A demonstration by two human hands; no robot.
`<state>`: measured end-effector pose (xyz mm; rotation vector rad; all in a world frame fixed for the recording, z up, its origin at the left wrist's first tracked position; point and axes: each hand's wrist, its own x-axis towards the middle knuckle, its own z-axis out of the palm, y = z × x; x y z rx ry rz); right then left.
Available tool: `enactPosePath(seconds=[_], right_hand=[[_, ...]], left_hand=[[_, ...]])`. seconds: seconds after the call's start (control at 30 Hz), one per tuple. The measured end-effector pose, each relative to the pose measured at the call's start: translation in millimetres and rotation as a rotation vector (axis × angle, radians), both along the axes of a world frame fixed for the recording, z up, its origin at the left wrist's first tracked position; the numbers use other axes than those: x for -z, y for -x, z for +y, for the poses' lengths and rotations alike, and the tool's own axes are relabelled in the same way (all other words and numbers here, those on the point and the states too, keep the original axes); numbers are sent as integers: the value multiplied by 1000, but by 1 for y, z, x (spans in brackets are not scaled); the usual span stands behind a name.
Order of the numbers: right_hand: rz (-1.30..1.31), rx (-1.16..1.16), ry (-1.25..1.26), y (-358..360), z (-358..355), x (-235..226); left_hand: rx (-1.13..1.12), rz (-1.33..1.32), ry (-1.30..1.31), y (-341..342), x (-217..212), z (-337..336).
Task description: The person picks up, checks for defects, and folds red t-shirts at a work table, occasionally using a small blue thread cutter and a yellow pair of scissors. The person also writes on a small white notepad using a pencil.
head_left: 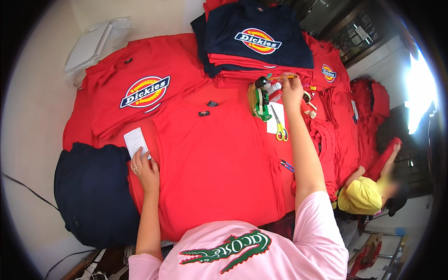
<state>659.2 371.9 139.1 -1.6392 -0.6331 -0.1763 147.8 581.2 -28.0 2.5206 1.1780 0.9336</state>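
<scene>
My left hand point(146, 171) lies with fingers apart on the lower end of a small white notepad point(134, 139), over the red cloth at the left. My right arm reaches far forward. Its hand point(293, 91) pinches a thin yellow pen or pencil point(290, 77), held above a cluster of small tools. Beside that hand stand a green tape dispenser point(262, 105) and a white-capped bottle point(274, 87). Yellow-handled scissors point(281, 129) rest on a white paper nearer to me. A red T-shirt point(214, 163) is spread flat between my arms.
Folded red shirts point(107, 88) and a stack topped by a navy shirt point(256, 32) line the back. A navy bundle point(93, 196) sits left. Blue thread snips point(287, 165) lie near my right forearm. At the right, a person in yellow point(360, 196) handles red cloth.
</scene>
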Motion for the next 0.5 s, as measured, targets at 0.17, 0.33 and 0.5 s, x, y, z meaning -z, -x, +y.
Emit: enactPosePath(seconds=[0.17, 0.33, 0.5], right_hand=[[10, 46, 345, -14, 26, 20], [-212, 273, 238, 14, 7, 42], [-230, 145, 383, 94, -70, 82]], left_hand=[[21, 58, 35, 3, -1, -3], [-30, 89, 22, -1, -8, -3], [-6, -55, 46, 3, -5, 2]])
